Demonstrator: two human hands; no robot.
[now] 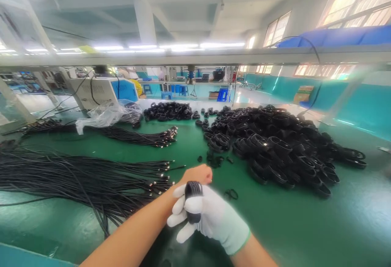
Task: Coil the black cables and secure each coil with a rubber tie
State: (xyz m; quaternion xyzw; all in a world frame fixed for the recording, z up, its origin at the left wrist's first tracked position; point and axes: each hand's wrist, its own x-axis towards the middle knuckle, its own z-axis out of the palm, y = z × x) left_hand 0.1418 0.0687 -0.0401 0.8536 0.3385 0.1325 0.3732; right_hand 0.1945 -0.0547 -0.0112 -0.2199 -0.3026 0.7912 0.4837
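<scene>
A coiled black cable (193,214) sits in the white-gloved fingers of my right hand (210,212), which is closed around it. My bare left hand (198,173) reaches past it, fingers curled in. Whatever the left fingers hold, if anything, is hidden. Just beyond that hand lie small black ties or rings (214,159) on the green table (183,149). A thin black loop (232,194) rests to the right of the glove.
Long straight black cables (76,173) with plug ends spread over the left side. A big heap of coiled cables (284,141) covers the right. Behind stand another coil pile (169,111), a clear plastic bag (104,114) and a white-and-blue machine (100,90).
</scene>
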